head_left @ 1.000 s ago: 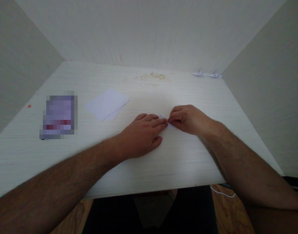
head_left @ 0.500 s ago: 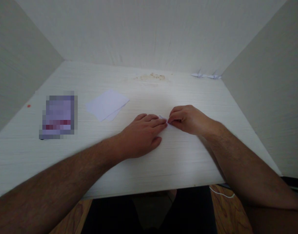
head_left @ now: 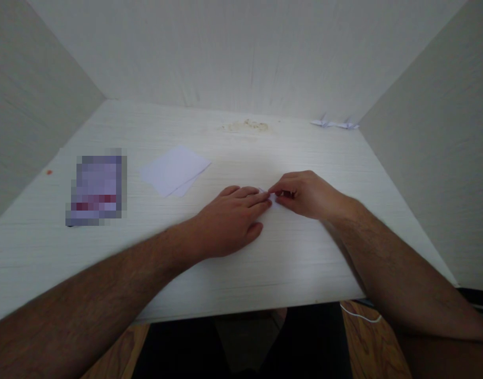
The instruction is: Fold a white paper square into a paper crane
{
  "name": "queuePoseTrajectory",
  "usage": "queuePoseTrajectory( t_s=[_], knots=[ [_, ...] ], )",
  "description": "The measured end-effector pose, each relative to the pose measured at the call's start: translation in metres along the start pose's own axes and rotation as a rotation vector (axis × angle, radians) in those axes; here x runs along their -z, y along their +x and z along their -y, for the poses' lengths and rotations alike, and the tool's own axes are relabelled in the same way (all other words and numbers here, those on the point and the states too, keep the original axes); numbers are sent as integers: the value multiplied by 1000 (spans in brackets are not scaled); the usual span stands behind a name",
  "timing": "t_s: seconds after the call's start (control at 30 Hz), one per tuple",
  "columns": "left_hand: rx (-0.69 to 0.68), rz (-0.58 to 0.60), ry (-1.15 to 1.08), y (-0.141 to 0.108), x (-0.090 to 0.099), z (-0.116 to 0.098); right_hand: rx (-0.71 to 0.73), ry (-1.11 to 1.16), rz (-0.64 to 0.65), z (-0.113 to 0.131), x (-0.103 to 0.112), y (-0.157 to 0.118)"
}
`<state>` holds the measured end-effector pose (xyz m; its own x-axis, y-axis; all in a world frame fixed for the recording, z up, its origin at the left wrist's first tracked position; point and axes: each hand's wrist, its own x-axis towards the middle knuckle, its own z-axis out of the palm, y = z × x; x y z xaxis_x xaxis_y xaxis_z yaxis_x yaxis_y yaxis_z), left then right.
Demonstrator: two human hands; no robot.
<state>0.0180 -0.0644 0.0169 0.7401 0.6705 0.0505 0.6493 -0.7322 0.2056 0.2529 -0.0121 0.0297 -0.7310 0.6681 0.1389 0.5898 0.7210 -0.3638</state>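
My left hand lies flat on the table, fingers stretched out, its fingertips pressing on a small piece of folded white paper. Most of that paper is hidden under the fingers. From the other side, my right hand reaches the same paper with its index finger touching it beside the left fingertips. The right thumb is a little apart from the index finger, and the other fingers are curled in.
White paper sheets lie overlapping left of my hands. Farther left is a blurred-out rectangular item. Small folded paper figures stand at the back right corner. Walls enclose the white table on three sides.
My right index finger has shifted slightly left toward the left fingertips, and its gap to the thumb has widened. The left hand stays put on the paper.
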Motion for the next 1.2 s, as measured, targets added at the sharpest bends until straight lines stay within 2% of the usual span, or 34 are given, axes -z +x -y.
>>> queuePoseTrajectory(
  t_s=[0.17, 0.37, 0.77, 0.93, 1.07, 1.2],
  knots=[
    [-8, 4, -3, 0, 1, 0, 49, 38, 15, -3, 0, -1],
    [-11, 1, -10, 0, 0, 0, 97, -26, 18, -2, 0, -2],
    [8, 7, -20, 2, 3, -2, 77, -46, 128, 3, 8, -5],
    [7, 4, -22, 2, 2, -1, 84, -9, 113, 0, 7, -6],
    [-3, -5, -18, 1, 2, 0, 86, 45, 51, -1, 5, -5],
    [5, -8, -23, 2, 2, -1, 90, 12, 85, 0, 7, -5]
  ],
)
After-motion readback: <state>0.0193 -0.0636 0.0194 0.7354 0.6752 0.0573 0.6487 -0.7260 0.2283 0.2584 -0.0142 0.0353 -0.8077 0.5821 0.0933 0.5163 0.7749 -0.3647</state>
